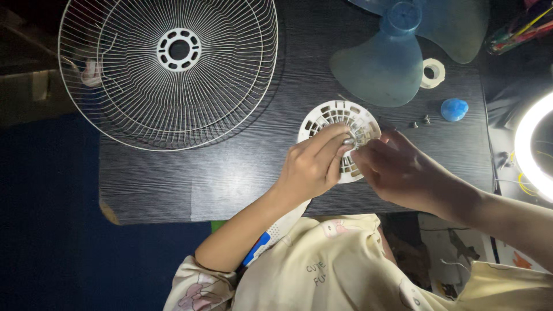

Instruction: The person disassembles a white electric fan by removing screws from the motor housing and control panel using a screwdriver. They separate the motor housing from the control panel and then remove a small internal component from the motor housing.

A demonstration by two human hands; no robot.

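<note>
Head view, hands: left hand (314, 167) and right hand (397, 170) both closed on the round white vent cover (340, 118), held just above the tabletop (230, 173).
Risk: a pinched small part may slip; I cannot tell what it is.
Nearby: screws (420, 121), blue cap (454, 109), tape roll (432, 72), fan blade (397, 57).
In the way: wire fan guard (173, 69), well apart to the left.

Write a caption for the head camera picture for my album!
Both hands, left and right, hold a round white vented fan cover beside a wire fan guard.
</note>
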